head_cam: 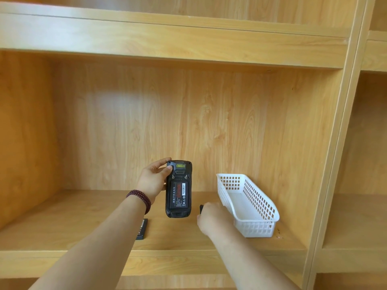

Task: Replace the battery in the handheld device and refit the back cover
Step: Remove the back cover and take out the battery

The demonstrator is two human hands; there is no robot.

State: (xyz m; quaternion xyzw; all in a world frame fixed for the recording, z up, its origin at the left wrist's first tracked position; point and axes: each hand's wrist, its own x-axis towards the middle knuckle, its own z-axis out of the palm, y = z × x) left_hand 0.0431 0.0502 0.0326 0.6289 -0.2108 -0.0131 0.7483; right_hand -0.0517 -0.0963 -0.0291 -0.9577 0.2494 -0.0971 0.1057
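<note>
My left hand (154, 177) grips the top of a black handheld device (178, 188), held upright above the shelf with its back facing me. The back is uncovered and a black battery (179, 194) with a red-and-white label sits in its bay. Lower right of the device, my right hand (212, 216) is down on the shelf, its fingers around a small black part (201, 208) that is mostly hidden; I cannot tell what it is. A second black battery (142, 229) lies flat on the shelf board under my left forearm.
A white plastic lattice basket (251, 206) stands empty on the wooden shelf (73, 222), just right of my right hand. The shelf's back panel and side walls enclose the bay, and another shelf board runs overhead.
</note>
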